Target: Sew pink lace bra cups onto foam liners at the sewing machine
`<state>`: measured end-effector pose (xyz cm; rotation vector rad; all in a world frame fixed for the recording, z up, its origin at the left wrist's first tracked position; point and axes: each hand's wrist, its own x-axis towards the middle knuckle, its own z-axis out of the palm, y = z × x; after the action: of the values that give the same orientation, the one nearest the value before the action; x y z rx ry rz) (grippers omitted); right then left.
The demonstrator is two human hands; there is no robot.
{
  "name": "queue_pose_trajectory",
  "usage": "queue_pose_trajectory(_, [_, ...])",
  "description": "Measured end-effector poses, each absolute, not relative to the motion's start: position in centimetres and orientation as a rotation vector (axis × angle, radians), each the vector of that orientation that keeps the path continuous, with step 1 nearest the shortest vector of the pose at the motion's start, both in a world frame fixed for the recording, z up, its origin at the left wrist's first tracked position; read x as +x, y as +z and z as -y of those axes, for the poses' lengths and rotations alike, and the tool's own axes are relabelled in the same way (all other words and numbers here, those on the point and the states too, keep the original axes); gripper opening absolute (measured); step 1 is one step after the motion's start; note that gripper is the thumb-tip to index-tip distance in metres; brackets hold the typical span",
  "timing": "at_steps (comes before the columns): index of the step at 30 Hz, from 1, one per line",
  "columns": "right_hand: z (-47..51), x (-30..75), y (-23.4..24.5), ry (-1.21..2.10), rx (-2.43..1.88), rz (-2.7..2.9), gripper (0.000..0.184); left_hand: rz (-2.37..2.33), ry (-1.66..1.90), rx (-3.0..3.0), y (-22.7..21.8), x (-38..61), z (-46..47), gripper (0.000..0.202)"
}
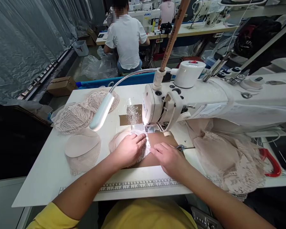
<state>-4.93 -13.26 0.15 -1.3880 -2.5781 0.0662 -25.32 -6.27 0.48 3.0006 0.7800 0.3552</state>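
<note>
The left hand (132, 147) rests palm-down, fingers extended, on the lace-edged piece (147, 149); the right hand (169, 158) narrows its fingers at that edge — grip cannot be told; just beyond both, the sewing machine (154, 106) stands over the piece; edge stitching appears partway; lace cups (71, 119) lie left of the left hand — finished or waiting, unclear.

"What's hidden?"
"Some lace cloth (145, 152), under the left hand (130, 148)."
"And the red handle (275, 163), well right of that hand?"
"Its left side's lost in piled lace (241, 163); the picture's edge crops the sewing machine (214, 90)."
</note>
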Motion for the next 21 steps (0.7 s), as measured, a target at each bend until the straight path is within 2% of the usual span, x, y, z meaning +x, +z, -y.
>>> queue_pose_trajectory(10, [10.6, -5.5, 1.7, 0.208, -1.572, 2.680, 0.026, -0.731, 0.131, 3.034, 0.6, -25.7, 3.3, 0.050])
queue_pose_trajectory(21, [10.2, -5.3, 0.4, 0.056, -1.551, 2.583, 0.033, -0.671, 0.203, 2.999, 0.6, -25.9, 3.2, 0.041])
